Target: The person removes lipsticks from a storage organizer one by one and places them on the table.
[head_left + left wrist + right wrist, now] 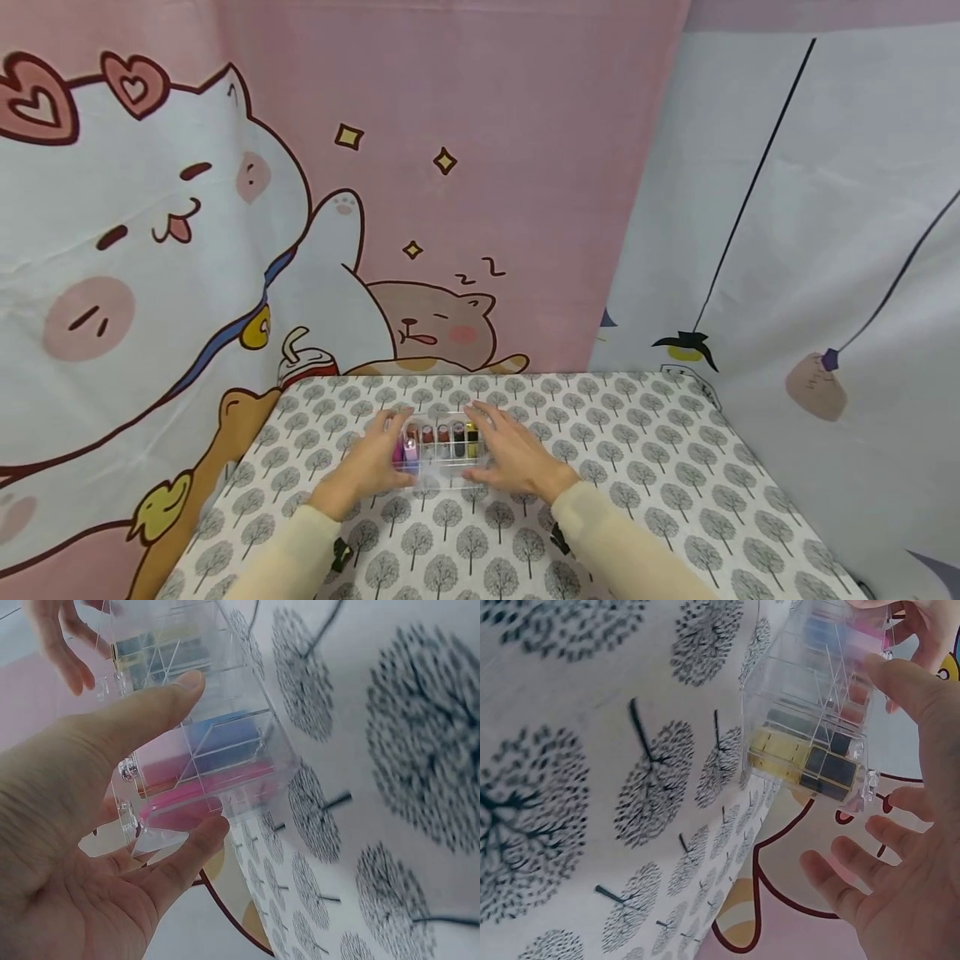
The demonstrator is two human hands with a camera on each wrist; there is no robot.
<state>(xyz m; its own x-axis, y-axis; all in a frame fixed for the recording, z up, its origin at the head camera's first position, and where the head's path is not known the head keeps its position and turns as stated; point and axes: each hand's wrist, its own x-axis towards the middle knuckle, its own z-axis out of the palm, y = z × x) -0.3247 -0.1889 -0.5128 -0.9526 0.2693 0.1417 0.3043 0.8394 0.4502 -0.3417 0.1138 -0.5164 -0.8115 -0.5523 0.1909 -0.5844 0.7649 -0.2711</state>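
Plainly, a pale cloth (637, 408) printed with grey trees covers the table, running up to a pink hanging (540, 125) with a big white cartoon cat (187, 292) and a sleeping brown animal (450, 321). On the right hangs a white panel (750, 150) with drawn lamps on cords. The cloth's near edge is cut off by the head view, as are both cream sleeves (288, 550); a small dark shape beside each sleeve is hard to identify. The clear case (447, 478) is so transparent that its dividers blur together (its contents show far better than its walls), and the hands cover its ends.

The case rests on the cloth between the two hands. The left hand (367, 460) bends round its left end, thumb across the front and a fingertip against the end, beside a magenta item (225, 787) and a pink-and-blue one (217, 742). The right hand (519, 454) is spread wide at the other end, fingers apart and off the wall, near a yellow bottle (780, 756) with a black cap; whether its thumb touches the case I cannot tell.
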